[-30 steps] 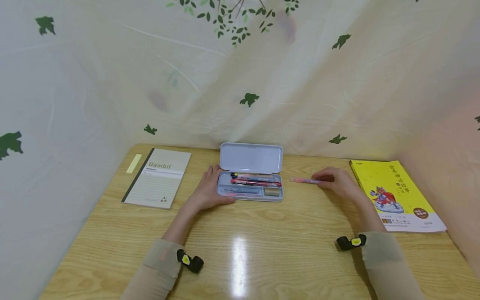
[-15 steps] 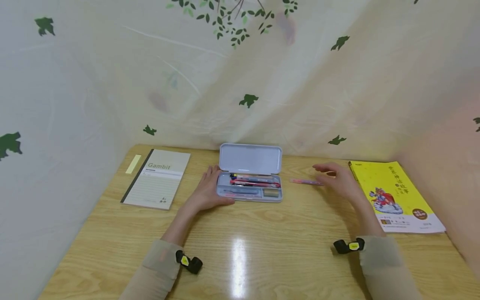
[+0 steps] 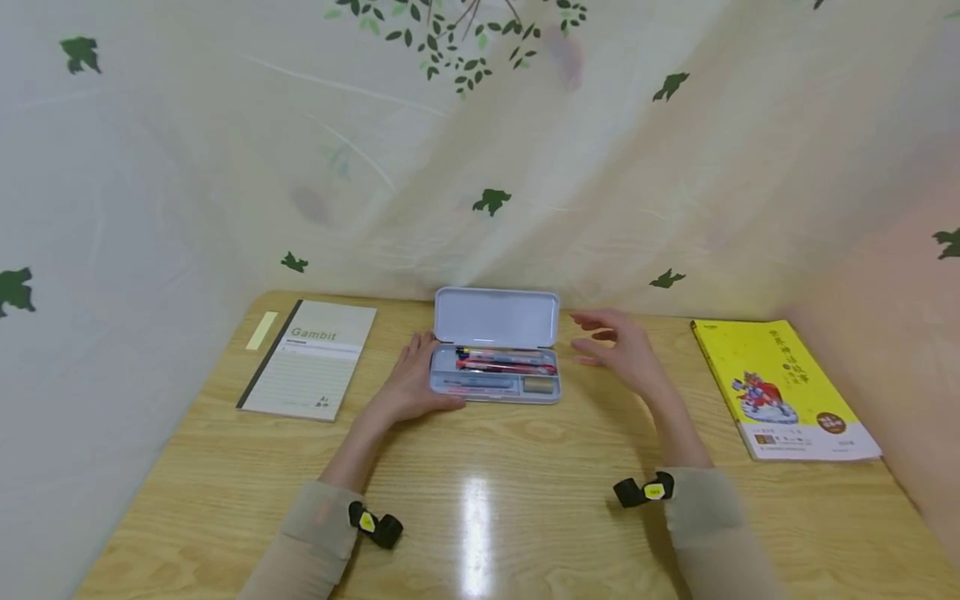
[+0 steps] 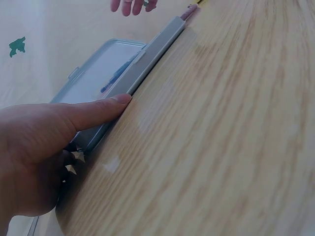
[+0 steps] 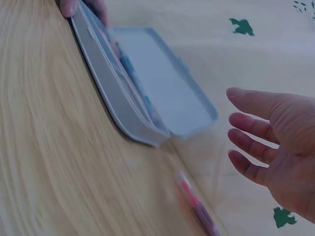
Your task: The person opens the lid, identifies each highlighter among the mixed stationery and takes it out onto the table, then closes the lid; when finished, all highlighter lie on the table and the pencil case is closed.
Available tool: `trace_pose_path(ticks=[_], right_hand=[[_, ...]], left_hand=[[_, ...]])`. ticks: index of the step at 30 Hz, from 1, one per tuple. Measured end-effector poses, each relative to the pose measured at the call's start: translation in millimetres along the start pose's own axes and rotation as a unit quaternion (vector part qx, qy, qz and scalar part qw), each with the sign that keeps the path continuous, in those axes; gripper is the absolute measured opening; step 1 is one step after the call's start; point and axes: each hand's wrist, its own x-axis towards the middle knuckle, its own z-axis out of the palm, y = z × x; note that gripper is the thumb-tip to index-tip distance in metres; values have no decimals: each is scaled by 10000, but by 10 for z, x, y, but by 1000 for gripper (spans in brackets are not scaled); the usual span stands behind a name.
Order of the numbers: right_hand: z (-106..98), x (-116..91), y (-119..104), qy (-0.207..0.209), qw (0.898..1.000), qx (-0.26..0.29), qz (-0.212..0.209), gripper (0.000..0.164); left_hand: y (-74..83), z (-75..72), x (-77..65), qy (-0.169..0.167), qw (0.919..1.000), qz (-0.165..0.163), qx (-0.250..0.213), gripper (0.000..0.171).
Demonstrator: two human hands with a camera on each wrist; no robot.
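in the head view, the left hand [image 3: 411,383] is clamped on the left end of a pale blue pencil case [image 3: 495,399], thumb along the front and fingers round toward the back. just right of that hand, the case lies open, its lid [image 3: 497,317] tipped up at the back. several pens [image 3: 506,367], one of them red, lie in it, with a tan block [image 3: 537,384] in the front right compartment. the right hand [image 3: 618,346] hangs just beyond the case's right end, thumb and fingers apart and gripping nothing. left of the left hand lie a notebook [image 3: 307,362] and, beyond it, a pale yellow strip [image 3: 261,331]; right of the right hand, a yellow book [image 3: 783,387] lies on the wooden table [image 3: 555,500].

in the left wrist view, the thumb rests against the case's front wall, and the case runs away from the hand. past its far end, fingertips of the right hand show at the top.

in the right wrist view, the right hand's fingers are spread, well clear of the lid. below them, a pink and purple pen [image 5: 197,202] lies on the table near the case's end.
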Motion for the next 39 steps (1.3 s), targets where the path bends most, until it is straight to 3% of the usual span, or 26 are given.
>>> trace_pose_path(ticks=[13, 28, 39], right_hand=[[447, 169, -228, -578, 9976, 167, -352, 47], [641, 177, -216, -882, 9927, -563, -594, 46], [701, 172, -192, -931, 9878, -1032, -705, 37]], left_hand=[[14, 2, 11, 0, 10000, 1, 67, 106], [-35, 17, 21, -71, 10000, -57, 27, 106], [-2, -1, 3, -41, 10000, -38, 6, 104]])
